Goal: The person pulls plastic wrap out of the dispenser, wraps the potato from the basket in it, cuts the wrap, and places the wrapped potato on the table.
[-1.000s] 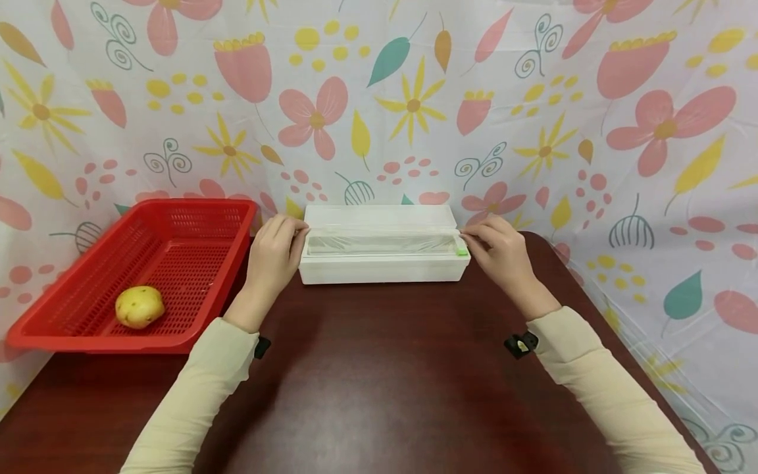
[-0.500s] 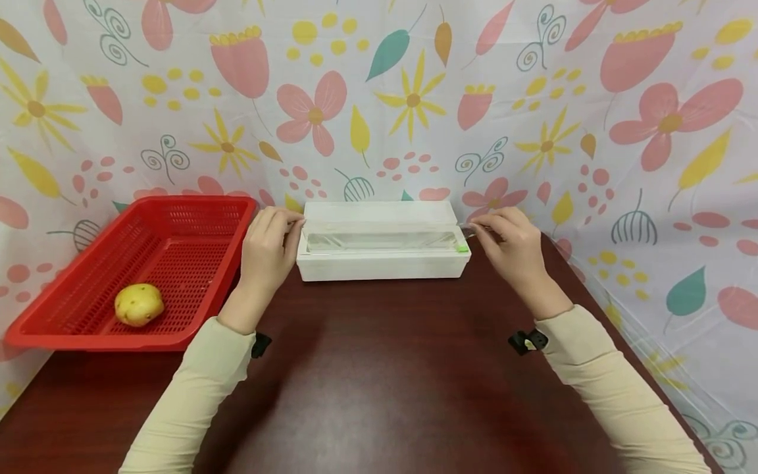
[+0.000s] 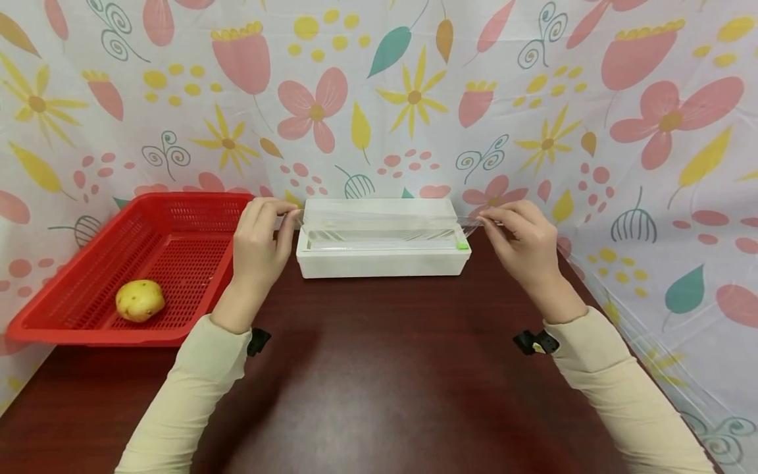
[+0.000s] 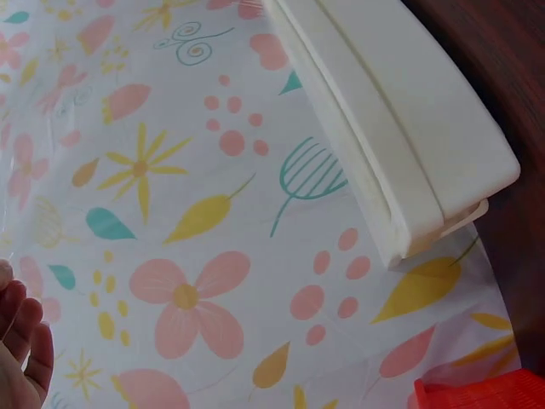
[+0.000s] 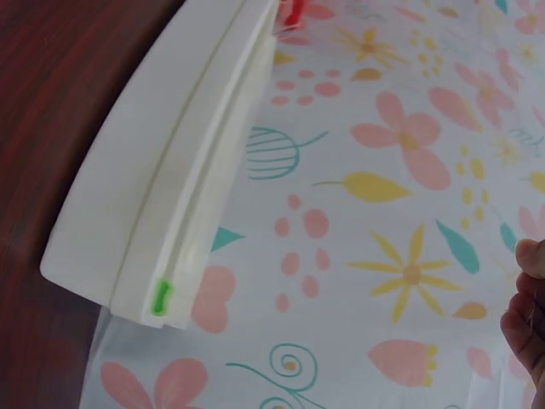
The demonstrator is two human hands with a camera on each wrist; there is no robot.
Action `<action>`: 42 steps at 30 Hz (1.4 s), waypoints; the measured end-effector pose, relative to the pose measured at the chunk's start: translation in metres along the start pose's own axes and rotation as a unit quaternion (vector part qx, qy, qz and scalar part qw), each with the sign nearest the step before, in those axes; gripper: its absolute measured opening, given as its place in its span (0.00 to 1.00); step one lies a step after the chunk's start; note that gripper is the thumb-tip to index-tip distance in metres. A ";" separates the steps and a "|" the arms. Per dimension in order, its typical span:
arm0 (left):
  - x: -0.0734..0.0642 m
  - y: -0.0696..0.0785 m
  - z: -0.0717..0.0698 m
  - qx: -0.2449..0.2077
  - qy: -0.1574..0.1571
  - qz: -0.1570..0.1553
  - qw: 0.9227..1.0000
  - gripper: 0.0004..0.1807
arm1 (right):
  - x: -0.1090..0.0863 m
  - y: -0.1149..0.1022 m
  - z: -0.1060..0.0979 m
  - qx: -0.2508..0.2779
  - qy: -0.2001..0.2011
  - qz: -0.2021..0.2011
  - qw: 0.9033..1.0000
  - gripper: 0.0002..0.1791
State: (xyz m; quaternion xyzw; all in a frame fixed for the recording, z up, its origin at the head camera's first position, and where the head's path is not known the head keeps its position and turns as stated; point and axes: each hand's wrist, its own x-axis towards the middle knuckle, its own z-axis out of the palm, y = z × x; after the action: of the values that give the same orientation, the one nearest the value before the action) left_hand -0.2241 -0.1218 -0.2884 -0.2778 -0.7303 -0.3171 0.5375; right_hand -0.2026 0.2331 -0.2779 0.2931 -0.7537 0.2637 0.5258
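Observation:
A white cling film dispenser box [image 3: 381, 265] stands at the back of the table, lid raised, with a green slider [image 3: 462, 246] at its right end. Between my two hands stretches a clear sheet of cling film [image 3: 385, 219], drawn up out of the box. My left hand [image 3: 257, 247] pinches its left corner between thumb and fingers, just beyond the box's left end. On the right side, my right hand [image 3: 527, 247] pinches the other corner. Both wrist views catch only a few fingers at the edge, with the white box nearby.
A red plastic basket [image 3: 118, 338] stands at the left, close to my left forearm, with a potato [image 3: 140, 301] inside. Behind the dark wooden table [image 3: 379, 368] hangs a flower-printed cloth [image 3: 379, 99].
Both hands have risen and spread a little farther apart. The cling film has come up from the box opening and is now taut above it. Box, basket and potato stay put.

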 end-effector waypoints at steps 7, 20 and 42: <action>0.003 0.005 -0.005 0.001 0.009 -0.001 1.000 0.03 | 0.002 -0.003 -0.003 0.009 0.028 -0.018 0.999 0.15; -0.005 0.017 -0.016 -0.018 0.025 0.014 0.999 0.04 | -0.004 -0.024 -0.017 0.022 0.075 -0.020 0.997 0.11; -0.006 0.046 -0.040 -0.060 0.114 0.044 0.991 0.14 | 0.001 -0.071 -0.039 0.059 0.171 -0.074 0.981 0.16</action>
State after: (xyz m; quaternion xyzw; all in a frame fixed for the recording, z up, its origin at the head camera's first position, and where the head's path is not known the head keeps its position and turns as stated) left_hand -0.1635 -0.1230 -0.2776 -0.3033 -0.6309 -0.3663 0.6130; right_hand -0.1269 0.2114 -0.2589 0.3288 -0.6122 0.3140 0.6469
